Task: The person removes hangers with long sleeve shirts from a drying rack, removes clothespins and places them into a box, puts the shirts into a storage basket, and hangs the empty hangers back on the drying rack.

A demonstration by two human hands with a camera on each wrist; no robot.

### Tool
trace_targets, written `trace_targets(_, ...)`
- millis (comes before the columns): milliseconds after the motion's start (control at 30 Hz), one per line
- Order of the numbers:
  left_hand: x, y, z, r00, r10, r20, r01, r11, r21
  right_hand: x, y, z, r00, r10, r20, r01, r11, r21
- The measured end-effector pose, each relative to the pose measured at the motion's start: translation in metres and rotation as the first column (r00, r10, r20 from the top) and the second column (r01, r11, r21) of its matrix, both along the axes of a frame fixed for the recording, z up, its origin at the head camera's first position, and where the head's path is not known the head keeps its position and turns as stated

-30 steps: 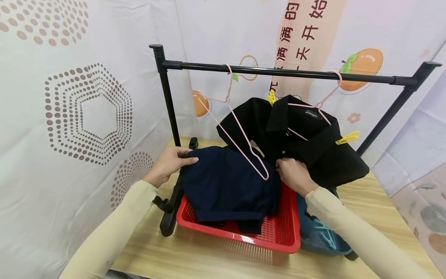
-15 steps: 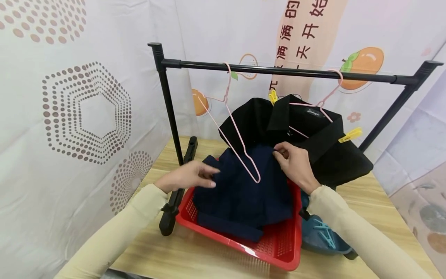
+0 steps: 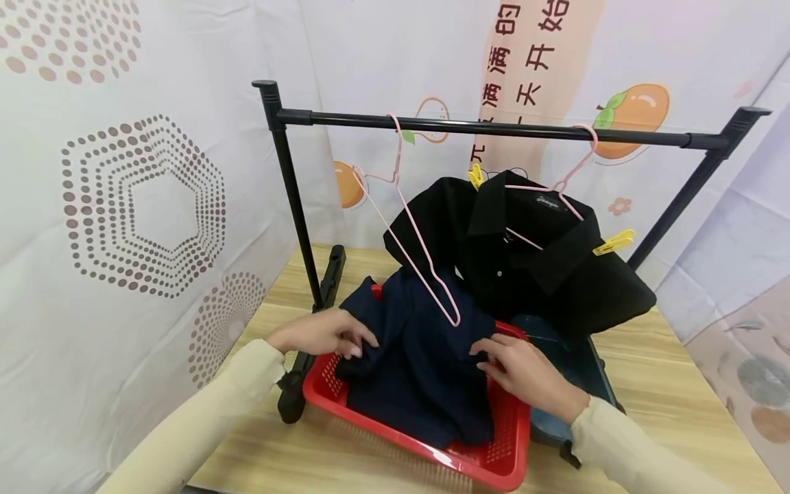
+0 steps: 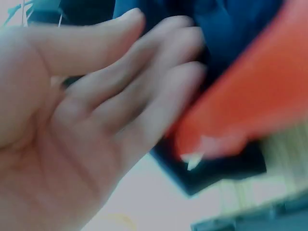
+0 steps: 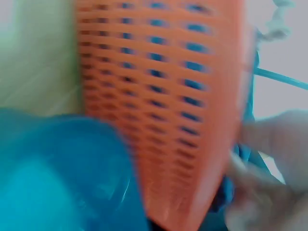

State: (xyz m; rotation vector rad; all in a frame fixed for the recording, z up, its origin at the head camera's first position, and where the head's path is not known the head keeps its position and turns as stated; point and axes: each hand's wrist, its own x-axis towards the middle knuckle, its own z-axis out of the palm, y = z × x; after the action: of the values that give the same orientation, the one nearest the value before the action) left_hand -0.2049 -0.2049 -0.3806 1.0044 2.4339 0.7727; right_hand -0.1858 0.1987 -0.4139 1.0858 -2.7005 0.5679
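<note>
A navy garment (image 3: 420, 384) lies bunched in a red perforated basket (image 3: 420, 449), its upper part rising toward the black shirt (image 3: 469, 226). At the garment's left side is my left hand (image 3: 327, 333), fingers loosely bent; the left wrist view shows the palm (image 4: 82, 139) with the thumb apart from the fingers. My right hand (image 3: 524, 370) is at the garment's right side, thumb and forefinger apart. In the right wrist view the right fingers (image 5: 260, 187) are blurred beside the basket wall (image 5: 159, 96). A bare pink hanger (image 3: 426, 254) hangs in front of the garment.
The shirt hangs on another pink hanger (image 3: 577, 168) with yellow clothespins (image 3: 614, 243). A black rack (image 3: 494, 127) spans the table (image 3: 271, 453). A blue container (image 3: 564, 357) stands right of the basket, partly behind my right arm. Printed curtains enclose the back and sides.
My right hand has come down and toward me from the garment's upper right. The left hand left the upper left corner and moved lower. The navy garment has sunk and bunched up in the basket.
</note>
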Motion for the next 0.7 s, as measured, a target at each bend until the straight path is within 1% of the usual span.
trace_targets(33,-0.001,-0.004,0.000,0.998,0.056,-0.025,-0.055,0.998,0.033,0.005,0.005,-0.002,0.997,-0.072,-0.040,0.073,0.997,0.009)
trace_targets(67,-0.002,-0.008,0.000,0.991,0.125,-0.048,-0.122,0.991,0.051,0.009,0.009,-0.002,0.987,-0.147,-0.071,0.149,0.989,0.021)
trace_targets(100,-0.003,-0.012,0.001,0.979,0.193,-0.060,-0.190,0.980,0.060,0.013,0.014,-0.001,0.972,-0.216,-0.088,0.220,0.975,0.034)
trace_targets(133,-0.003,-0.016,0.001,0.964,0.260,-0.064,-0.256,0.965,0.060,0.016,0.017,0.000,0.959,-0.273,-0.074,0.277,0.960,0.046)
trace_targets(167,-0.003,-0.020,0.000,0.946,0.319,-0.055,-0.317,0.947,0.051,0.017,0.021,0.002,0.950,-0.309,-0.039,0.311,0.949,0.057)
trace_targets(200,-0.003,-0.023,0.000,0.929,0.368,-0.038,-0.366,0.930,0.041,0.018,0.023,0.004,0.945,-0.328,0.014,0.326,0.943,0.064)
trace_targets(267,-0.001,-0.029,-0.003,0.898,0.440,0.005,-0.440,0.898,0.014,0.017,0.027,0.006,0.939,-0.319,0.125,0.313,0.947,0.064)
trace_targets(333,0.001,-0.033,-0.004,0.882,0.468,0.044,-0.469,0.883,0.008,0.012,0.028,0.004,0.940,-0.282,0.195,0.285,0.959,0.014)
trace_targets(367,0.002,-0.033,-0.006,0.877,0.477,0.059,-0.479,0.878,0.011,0.010,0.029,0.003,0.943,-0.260,0.209,0.269,0.963,-0.015)
trace_targets(433,0.003,-0.034,-0.007,0.868,0.490,0.081,-0.494,0.869,0.022,0.005,0.029,0.000,0.951,-0.226,0.213,0.243,0.969,-0.056)
trace_targets(467,0.003,-0.035,-0.008,0.868,0.490,0.088,-0.493,0.869,0.029,0.002,0.029,-0.001,0.952,-0.219,0.212,0.238,0.969,-0.069)
trace_targets(567,0.003,-0.034,-0.011,0.856,0.504,0.114,-0.510,0.859,0.038,-0.007,0.029,-0.004,0.958,-0.203,0.201,0.226,0.969,-0.097)
trace_targets(700,0.003,-0.033,-0.012,0.847,0.515,0.134,-0.524,0.851,0.035,-0.025,0.028,-0.007,0.960,-0.203,0.192,0.226,0.968,-0.105)
